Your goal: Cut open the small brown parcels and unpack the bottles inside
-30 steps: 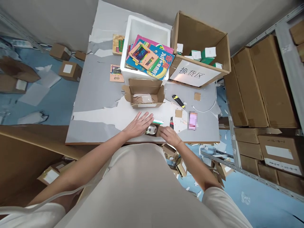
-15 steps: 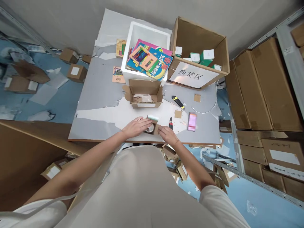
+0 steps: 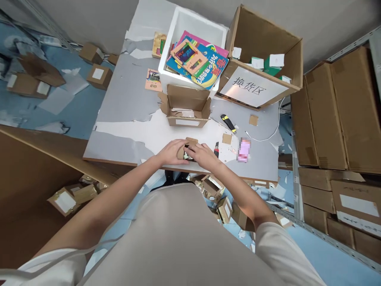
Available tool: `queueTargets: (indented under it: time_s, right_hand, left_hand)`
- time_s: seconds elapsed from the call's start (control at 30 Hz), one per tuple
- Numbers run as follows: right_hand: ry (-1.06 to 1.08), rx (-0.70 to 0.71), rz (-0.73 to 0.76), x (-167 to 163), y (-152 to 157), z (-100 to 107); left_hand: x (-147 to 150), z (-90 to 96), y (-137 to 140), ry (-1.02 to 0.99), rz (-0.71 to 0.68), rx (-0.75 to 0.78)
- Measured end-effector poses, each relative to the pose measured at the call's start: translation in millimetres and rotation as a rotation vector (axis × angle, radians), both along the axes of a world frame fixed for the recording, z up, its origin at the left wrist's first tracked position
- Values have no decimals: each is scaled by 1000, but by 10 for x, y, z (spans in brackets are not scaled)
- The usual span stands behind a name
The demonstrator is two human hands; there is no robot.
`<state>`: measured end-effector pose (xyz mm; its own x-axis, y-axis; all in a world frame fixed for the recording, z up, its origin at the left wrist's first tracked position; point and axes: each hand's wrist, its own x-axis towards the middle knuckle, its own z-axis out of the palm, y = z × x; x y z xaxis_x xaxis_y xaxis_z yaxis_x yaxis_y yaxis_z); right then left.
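A small open cardboard box (image 3: 181,152) is between my two hands at the table's front edge. My left hand (image 3: 172,152) grips its left side, with the thumb along the near edge. Over the box's opening and right side, my right hand (image 3: 204,156) is closed, fingertips at the opening. Something shiny and dark shows between the fingers, mostly hidden. Just right of my right hand lies a red and black box cutter (image 3: 216,149). Behind the hands stands a larger open cardboard box (image 3: 188,119) with pale wrapping inside.
A white foam box (image 3: 190,81) with picture books and a big carton (image 3: 275,89) with green boxes stand at the back. A black and yellow cutter (image 3: 228,123), a phone (image 3: 244,150) and a white cable (image 3: 264,139) lie right. Stacked cartons (image 3: 336,111) line the right side.
Both hands have closed in around the small box, and my right hand has moved left over its opening. A back flap now stands up. The whole view has shifted slightly.
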<state>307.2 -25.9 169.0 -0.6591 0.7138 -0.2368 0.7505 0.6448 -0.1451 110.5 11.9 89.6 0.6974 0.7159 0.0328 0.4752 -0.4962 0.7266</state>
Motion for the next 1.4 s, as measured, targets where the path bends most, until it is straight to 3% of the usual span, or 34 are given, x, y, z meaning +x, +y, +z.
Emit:
queueTargets:
  time_s: [0.23,0.3,0.4,0.57,0.67,0.8,0.93,1.1,1.3,1.4]
  right_hand:
    - [-112,39,246,-95,182,-18]
    - [-104,28,264,-72,219,83]
    - [6,27,241,-10,278,397]
    - [341,41,106,169,340,1066]
    - [645,9,-44,310,392,1338]
    - [972,84,-277,436,525,1448]
    - [1172,131,-429,431,687,1384]
    - [1319,-58,-524,414,740,1365]
    - [1487,-361,-417,465,635,1404]
    - [1574,-414,-497,432,613,1363]
  left_hand:
    - [84,-114,-110,8,84,52]
    - [104,-117,-112,21,113,51]
    - [108,-74,-105,34,149,53]
    - [86,2,-110,1,213,42]
    - [55,19,-101,-3,236,0]
    - [32,169,-107,-56,392,71]
    - [117,488,-156,-391,497,172]
    - [217,767,-249,-813,560,-98]
    - [169,870,-488,-989,339,-665]
    - [220,915,-598,-1115,417,-865]
